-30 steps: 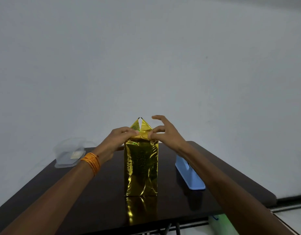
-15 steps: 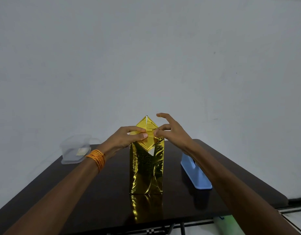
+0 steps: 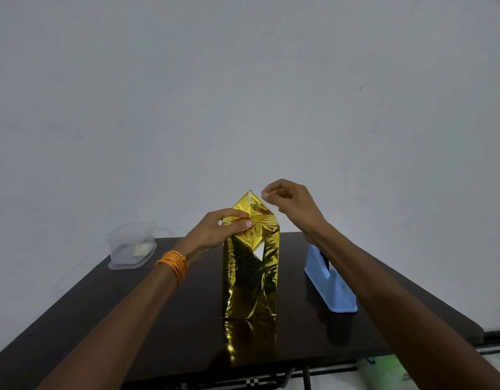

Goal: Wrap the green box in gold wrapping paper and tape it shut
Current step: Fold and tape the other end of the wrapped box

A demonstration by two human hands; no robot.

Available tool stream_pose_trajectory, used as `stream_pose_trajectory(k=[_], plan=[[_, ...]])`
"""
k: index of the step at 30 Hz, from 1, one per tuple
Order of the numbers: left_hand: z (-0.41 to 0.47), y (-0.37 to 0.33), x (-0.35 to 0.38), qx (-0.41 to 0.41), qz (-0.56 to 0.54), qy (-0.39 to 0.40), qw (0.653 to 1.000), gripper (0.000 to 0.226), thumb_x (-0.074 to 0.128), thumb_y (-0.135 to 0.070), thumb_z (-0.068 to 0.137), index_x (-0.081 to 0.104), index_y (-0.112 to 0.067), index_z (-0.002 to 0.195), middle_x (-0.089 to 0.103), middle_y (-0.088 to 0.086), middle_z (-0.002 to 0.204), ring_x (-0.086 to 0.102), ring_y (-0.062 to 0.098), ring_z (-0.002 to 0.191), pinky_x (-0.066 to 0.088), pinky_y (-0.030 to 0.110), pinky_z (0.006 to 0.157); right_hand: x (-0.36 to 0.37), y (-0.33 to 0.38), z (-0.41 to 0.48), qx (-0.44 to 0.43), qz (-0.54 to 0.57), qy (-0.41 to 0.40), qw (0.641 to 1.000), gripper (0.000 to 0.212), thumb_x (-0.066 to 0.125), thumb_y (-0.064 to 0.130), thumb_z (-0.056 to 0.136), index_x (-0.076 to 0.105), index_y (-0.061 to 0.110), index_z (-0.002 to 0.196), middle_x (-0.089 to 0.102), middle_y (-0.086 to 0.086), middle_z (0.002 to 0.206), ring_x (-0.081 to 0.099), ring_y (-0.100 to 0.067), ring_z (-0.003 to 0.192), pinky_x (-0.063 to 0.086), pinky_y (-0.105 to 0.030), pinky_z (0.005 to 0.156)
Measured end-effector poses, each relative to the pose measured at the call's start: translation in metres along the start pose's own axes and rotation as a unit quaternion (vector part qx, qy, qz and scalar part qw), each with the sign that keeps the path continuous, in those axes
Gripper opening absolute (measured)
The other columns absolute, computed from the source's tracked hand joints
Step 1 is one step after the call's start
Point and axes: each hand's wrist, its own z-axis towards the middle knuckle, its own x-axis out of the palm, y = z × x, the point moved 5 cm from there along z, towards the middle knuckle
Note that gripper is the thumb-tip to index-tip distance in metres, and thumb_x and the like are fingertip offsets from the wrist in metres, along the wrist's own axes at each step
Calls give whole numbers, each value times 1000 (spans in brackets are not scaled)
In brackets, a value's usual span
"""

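Right hand [image 3: 294,205] lifted off gold paper [image 3: 250,282]; fingers [image 3: 273,189] unclear | left hand [image 3: 215,230] pinches fold

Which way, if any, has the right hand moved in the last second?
Yes: the right hand has lifted off the gold paper, up and rightward from the box's folded top.

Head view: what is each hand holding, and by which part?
Left hand pinches the gold paper at its folded top flap. Right hand hovers beside the peak, fingers curled; any hold cannot be told.
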Motion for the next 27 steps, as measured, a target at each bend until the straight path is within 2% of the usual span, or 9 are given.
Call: stream_pose_trajectory(k=[3,8,10,12,14,18,21,24,27], plan=[[1,3,-2,0,-2,-3,1000,37,76,-47,79,72,-34,112,55,1,132,49,24,127,41,48,110,4,3,5,19,3,26,999,12,70,27,91,72,16,94,76,-4,87,70,-13,86,56,-35,82],[3,6,2,-2,-21,-7,1000,34,76,-46,80,71,-37,112,58,2,131,59,22,117,51,42,101,11,18,11,4,-45,103,994,15,70,22,91,72,14,105,75,-11,81,68,-8,72,50,-24,71],[3,7,3,1,-30,-5,1000,33,75,-43,82,70,-34,114,60,3,129,64,19,111,54,34,94,14,23,13,10,-59,167,984,37,71,15,91,63,22,126,74,-10,78,64,-7,68,48,-20,67],[3,6,4,5,-35,0,999,33,74,-40,85,68,-32,116,62,3,126,65,16,107,54,29,89,17,26,16,9,-79,218,973,69,73,13,89,40,35,146,73,-8,74,64,-11,70,50,-19,67],[2,5,4,6,-37,5,999,33,73,-39,85,67,-31,116,62,2,125,65,14,105,55,28,87,18,27,22,8,-94,225,970,80,72,13,90,29,37,152,74,-10,77,66,-16,76,53,-24,75],[3,7,4,4,-46,4,999,34,75,-40,83,68,-31,116,63,4,125,67,17,106,55,33,91,24,23,31,32,-120,252,960,76,70,15,92,28,36,152,68,2,64,57,-9,65,46,-25,67],[4,8,4,6,-48,1,999,33,76,-40,83,68,-32,114,65,3,123,68,17,106,53,38,98,28,16,36,55,-133,251,957,74,70,13,91,32,38,150,64,7,57,57,-9,66,47,-28,70],[5,9,3,10,-37,-3,999,34,77,-42,81,69,-33,113,65,3,123,65,18,111,49,43,103,31,11,41,70,-147,253,954,74,70,13,90,34,39,149,64,5,62,58,-9,66,47,-29,71],[3,8,2,7,-26,-7,1000,37,76,-43,81,68,-32,115,65,2,122,61,19,116,46,42,105,32,7,41,85,-163,259,948,73,70,14,90,34,37,149,66,0,71,60,-8,68,47,-23,67]])
